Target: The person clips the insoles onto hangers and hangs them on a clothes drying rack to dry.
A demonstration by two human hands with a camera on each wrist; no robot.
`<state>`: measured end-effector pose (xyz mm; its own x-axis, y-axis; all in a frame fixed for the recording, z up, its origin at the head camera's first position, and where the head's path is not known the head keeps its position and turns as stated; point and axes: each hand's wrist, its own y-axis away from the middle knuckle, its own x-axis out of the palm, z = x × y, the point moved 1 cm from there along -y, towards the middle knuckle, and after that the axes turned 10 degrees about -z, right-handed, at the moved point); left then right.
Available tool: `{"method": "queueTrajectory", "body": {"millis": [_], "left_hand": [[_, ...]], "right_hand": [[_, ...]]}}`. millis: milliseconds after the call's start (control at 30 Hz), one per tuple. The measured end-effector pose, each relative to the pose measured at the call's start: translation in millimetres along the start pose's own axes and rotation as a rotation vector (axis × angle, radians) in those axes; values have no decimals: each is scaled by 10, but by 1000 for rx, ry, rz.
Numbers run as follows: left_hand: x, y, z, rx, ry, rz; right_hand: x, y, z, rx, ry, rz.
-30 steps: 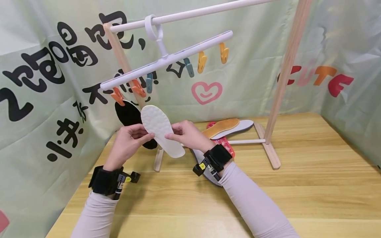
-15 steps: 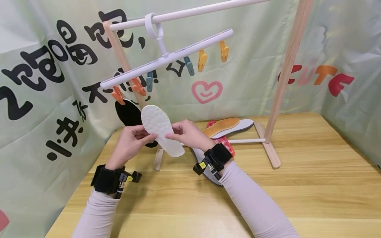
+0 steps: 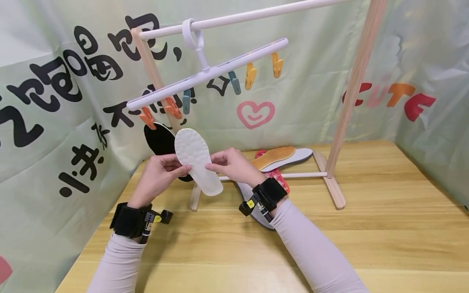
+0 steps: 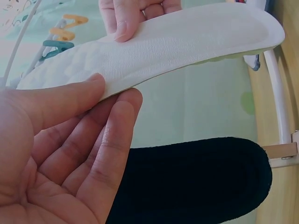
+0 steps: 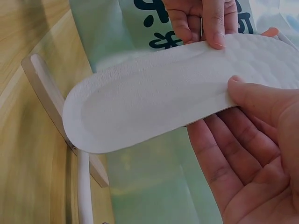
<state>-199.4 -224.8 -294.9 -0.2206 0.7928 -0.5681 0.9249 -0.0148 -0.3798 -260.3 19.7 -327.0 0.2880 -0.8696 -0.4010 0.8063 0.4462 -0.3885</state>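
A white insole (image 3: 198, 162) with a bumpy, quilted-looking front is held up between both hands, its wide end uppermost. The left hand (image 3: 157, 176) pinches its left edge, thumb on the face and fingers behind. On the opposite edge the right hand (image 3: 237, 167) pinches it the same way, as the right wrist view shows of this insole (image 5: 154, 98). Behind the left hand a black insole (image 3: 159, 140) hangs from an orange clothespin (image 3: 147, 118); the white insole and hand hide part of it. The white clip hanger (image 3: 205, 75) above carries several orange, blue and yellow clothespins.
The hanger hooks over the white rod (image 3: 256, 15) of a wooden rack (image 3: 353, 97). On the table (image 3: 395, 211), behind the right hand, lie a tan insole (image 3: 275, 156), a red patterned one (image 3: 277, 179) and grey-white ones (image 3: 253, 203). A printed curtain (image 3: 300, 106) stands behind.
The white insole has tilted slightly, its lower end swinging a little left. Both hands keep their pinch at nearly the same place. The whole view has shifted slightly.
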Motion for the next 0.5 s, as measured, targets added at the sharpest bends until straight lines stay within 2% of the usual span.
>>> {"method": "queueTrajectory", "body": {"millis": [367, 500], "left_hand": [[-55, -1, 36, -18, 13, -31], [-92, -10, 41, -20, 16, -44]], "right_hand": [[85, 4, -7, -12, 9, 36], [76, 3, -6, -43, 25, -10]]}}
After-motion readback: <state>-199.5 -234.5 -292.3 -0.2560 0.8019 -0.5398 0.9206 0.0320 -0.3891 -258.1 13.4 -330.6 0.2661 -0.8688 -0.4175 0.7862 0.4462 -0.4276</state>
